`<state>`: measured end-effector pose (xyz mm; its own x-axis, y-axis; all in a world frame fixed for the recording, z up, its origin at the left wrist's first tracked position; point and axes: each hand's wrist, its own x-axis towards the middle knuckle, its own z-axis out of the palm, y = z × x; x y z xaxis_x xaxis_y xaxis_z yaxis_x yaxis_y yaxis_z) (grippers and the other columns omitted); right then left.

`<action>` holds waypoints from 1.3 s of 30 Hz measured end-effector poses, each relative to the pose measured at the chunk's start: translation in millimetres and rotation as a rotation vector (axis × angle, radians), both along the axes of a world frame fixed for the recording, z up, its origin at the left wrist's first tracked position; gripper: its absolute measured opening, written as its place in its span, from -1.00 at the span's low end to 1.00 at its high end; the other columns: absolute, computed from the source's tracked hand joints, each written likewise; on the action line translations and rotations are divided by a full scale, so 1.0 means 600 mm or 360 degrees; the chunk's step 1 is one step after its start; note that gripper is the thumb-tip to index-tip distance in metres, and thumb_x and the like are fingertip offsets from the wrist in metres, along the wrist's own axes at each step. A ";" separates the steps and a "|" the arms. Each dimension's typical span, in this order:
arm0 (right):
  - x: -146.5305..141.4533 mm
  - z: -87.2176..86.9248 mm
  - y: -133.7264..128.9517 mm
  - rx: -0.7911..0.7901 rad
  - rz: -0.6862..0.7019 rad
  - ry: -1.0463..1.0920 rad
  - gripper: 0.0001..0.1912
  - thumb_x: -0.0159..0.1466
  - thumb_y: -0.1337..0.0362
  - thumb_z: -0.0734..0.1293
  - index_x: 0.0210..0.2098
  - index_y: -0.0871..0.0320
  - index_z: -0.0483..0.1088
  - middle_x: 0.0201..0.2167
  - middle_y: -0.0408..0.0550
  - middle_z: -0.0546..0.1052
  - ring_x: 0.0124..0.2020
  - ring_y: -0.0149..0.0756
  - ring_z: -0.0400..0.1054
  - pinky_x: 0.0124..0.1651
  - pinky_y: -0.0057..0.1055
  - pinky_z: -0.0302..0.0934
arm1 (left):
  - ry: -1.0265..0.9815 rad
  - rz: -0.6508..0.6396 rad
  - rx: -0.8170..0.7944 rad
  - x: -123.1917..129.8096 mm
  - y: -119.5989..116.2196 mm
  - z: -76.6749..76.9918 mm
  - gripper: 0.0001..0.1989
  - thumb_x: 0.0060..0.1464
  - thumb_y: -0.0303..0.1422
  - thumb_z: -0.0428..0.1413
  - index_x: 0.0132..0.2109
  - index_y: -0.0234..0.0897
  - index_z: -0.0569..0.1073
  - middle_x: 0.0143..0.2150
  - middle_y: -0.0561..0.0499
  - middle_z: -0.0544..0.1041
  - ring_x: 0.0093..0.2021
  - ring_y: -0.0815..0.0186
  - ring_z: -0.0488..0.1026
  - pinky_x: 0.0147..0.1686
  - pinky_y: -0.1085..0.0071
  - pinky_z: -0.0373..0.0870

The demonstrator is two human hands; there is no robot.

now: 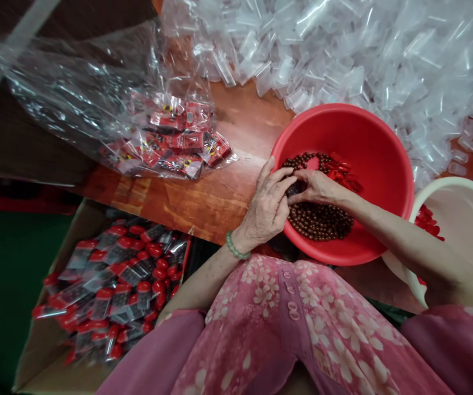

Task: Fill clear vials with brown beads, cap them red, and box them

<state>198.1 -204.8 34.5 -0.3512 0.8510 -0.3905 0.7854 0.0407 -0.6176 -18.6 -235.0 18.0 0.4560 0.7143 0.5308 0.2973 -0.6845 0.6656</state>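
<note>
Both my hands work close together over the left rim of a red plastic bowl (378, 145). My left hand (267, 206), with a green bead bracelet (237, 246) at the wrist, curls around a small clear plastic container (295, 189) with something dark inside, mostly hidden by fingers. From the right, my right hand (320, 187) reaches across the bowl, its thumb and fingers closed at the same container. Brown round beads (320, 222) are heaped in the bowl under my hands. Beyond them lie small red plastic pieces (342, 171).
Clear plastic containers (326, 55) are piled across the back. A clear bag of red printed packets (174, 137) lies left on the wooden table (203, 211). Below stands a carton (41, 351) of filled, red-capped containers (117, 291). A white tub (466, 219) with red pieces is at right.
</note>
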 end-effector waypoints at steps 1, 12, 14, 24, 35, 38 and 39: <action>-0.002 0.006 -0.003 -0.0097 0.0027 0.0041 -0.48 0.08 -0.13 0.50 -0.22 0.18 0.47 -0.32 -0.08 0.53 -0.31 -0.26 0.34 -0.21 -0.35 0.20 | -0.0009 -0.0001 0.0005 0.000 0.000 -0.001 -0.52 0.28 -0.51 -0.12 0.30 -0.26 0.30 0.32 -0.20 0.42 0.54 0.06 0.08 0.51 -0.22 0.03; 0.020 0.027 -0.010 -0.0980 -0.0194 0.0924 -0.44 0.06 -0.18 0.55 -0.26 0.20 0.58 -0.45 -0.15 0.53 -0.50 -0.46 0.25 -0.43 -0.45 0.12 | 0.0168 -0.0014 -0.0156 -0.014 -0.006 0.037 -0.62 0.39 -0.30 -0.02 0.24 -0.35 0.36 0.29 -0.26 0.47 0.52 -0.01 0.13 0.48 -0.19 0.09; 0.025 0.025 -0.012 -0.0999 -0.0205 0.1154 -0.40 0.07 -0.21 0.55 -0.28 0.24 0.57 -0.49 -0.16 0.50 -0.52 -0.49 0.23 -0.45 -0.48 0.11 | 0.0307 -0.0015 -0.0241 -0.016 -0.010 0.062 -0.60 0.37 -0.23 0.05 0.22 -0.37 0.40 0.27 -0.28 0.50 0.50 -0.09 0.17 0.46 -0.29 0.03; 0.019 0.046 -0.024 -0.0982 -0.0147 0.1471 -0.43 0.22 -0.19 0.48 -0.51 0.23 0.44 -0.63 -0.19 0.43 -0.61 -0.52 0.25 -0.48 -0.52 0.17 | 0.0185 -0.0193 -0.0397 0.015 0.002 0.080 -0.90 0.21 -0.35 0.24 -0.14 -0.27 0.57 0.11 -0.16 0.64 0.36 -0.12 0.39 0.44 -0.36 0.00; 0.014 0.070 -0.071 -0.0150 0.0414 -0.0019 -0.76 0.33 0.26 0.38 -0.04 0.16 0.56 -0.06 0.06 0.62 -0.07 -0.14 0.50 0.03 -0.28 0.31 | -0.0662 -0.0280 -0.1271 0.008 0.017 0.079 -0.84 0.25 -0.31 0.17 -0.07 -0.26 0.46 -0.08 -0.06 0.63 -0.07 0.29 0.59 0.01 0.35 0.52; -0.004 0.072 -0.085 -0.0103 0.0477 -0.0160 -0.81 0.33 0.37 0.34 -0.09 0.18 0.53 -0.15 0.05 0.62 -0.16 -0.19 0.49 -0.05 -0.35 0.29 | -0.0735 -0.0284 -0.1324 0.011 0.017 0.077 -0.85 0.22 -0.35 0.18 -0.08 -0.26 0.44 -0.09 -0.05 0.61 -0.07 0.32 0.57 0.02 0.37 0.49; -0.010 0.074 -0.087 -0.0098 0.0483 -0.0170 -0.84 0.34 0.37 0.33 -0.12 0.19 0.53 -0.17 0.05 0.62 -0.19 -0.21 0.47 -0.07 -0.36 0.28 | -0.0750 -0.0286 -0.1332 0.011 0.017 0.077 -0.84 0.22 -0.36 0.19 -0.07 -0.27 0.44 -0.09 -0.05 0.61 -0.07 0.32 0.57 0.03 0.38 0.49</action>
